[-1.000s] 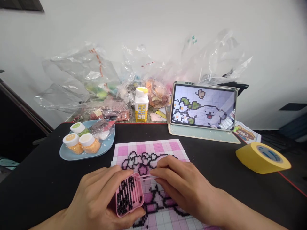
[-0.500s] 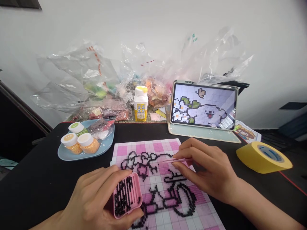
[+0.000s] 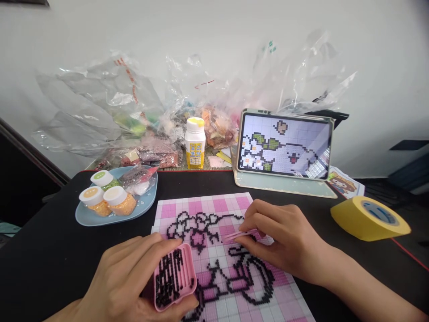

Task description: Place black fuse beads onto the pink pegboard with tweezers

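The left hand (image 3: 124, 273) is clasping a pink, rounded plastic tray (image 3: 187, 264) of small black beads (image 3: 166, 279), while the right hand (image 3: 284, 241), apart from it, is pinching slim pink tweezers (image 3: 236, 235). Their long axis is running crosswise, tips pointing left over the pink-and-white checked board (image 3: 204, 205), just beside its black bead outline (image 3: 198, 243); the right hand is lying nearer this spot. The board is resting on the black counter (image 3: 191, 184). The right hand is hiding some outline, the frame is cutting off the near edge, and whether the tips are gripping a bead is impossible to tell.
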`<state>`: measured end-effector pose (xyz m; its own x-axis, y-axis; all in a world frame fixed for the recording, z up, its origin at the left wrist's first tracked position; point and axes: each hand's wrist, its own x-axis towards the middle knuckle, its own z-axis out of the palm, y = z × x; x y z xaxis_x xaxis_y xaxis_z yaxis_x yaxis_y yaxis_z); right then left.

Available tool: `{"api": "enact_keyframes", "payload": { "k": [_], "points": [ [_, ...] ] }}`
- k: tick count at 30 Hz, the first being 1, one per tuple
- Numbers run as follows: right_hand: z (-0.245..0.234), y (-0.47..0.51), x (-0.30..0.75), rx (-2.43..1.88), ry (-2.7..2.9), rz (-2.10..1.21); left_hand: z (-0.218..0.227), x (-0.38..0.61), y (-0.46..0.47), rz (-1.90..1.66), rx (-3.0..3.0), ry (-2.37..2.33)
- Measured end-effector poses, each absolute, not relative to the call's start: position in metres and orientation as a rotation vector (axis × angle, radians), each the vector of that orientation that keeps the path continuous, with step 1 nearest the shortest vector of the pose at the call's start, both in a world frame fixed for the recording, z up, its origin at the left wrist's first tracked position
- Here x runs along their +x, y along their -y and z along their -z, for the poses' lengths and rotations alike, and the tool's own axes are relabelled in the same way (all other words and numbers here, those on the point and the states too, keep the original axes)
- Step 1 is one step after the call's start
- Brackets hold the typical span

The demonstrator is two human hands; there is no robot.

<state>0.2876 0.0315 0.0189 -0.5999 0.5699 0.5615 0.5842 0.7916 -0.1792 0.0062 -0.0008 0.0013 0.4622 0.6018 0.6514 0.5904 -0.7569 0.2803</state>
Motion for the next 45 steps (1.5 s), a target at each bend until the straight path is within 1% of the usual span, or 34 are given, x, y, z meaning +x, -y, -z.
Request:
{"api": "enact_keyframes", "payload": {
  "k": [27,30,36,45],
  "points": [
    [-0.016,-0.034,0.287,-0.804,2.399,0.075,-0.005,0.004,-0.003,-1.154,2.757,-1.045],
    [-0.018,-0.031,0.283,-0.805,2.361,0.014,-0.004,0.003,-0.004,-1.132,2.78,-1.024],
    [-0.021,-0.015,0.264,-0.714,2.346,-0.208,-0.004,0.002,-0.003,-1.144,2.792,-1.031],
    [-0.019,-0.01,0.256,-0.687,2.409,-0.225,-0.004,0.003,-0.003,-1.135,2.805,-1.042]
  ]
}}
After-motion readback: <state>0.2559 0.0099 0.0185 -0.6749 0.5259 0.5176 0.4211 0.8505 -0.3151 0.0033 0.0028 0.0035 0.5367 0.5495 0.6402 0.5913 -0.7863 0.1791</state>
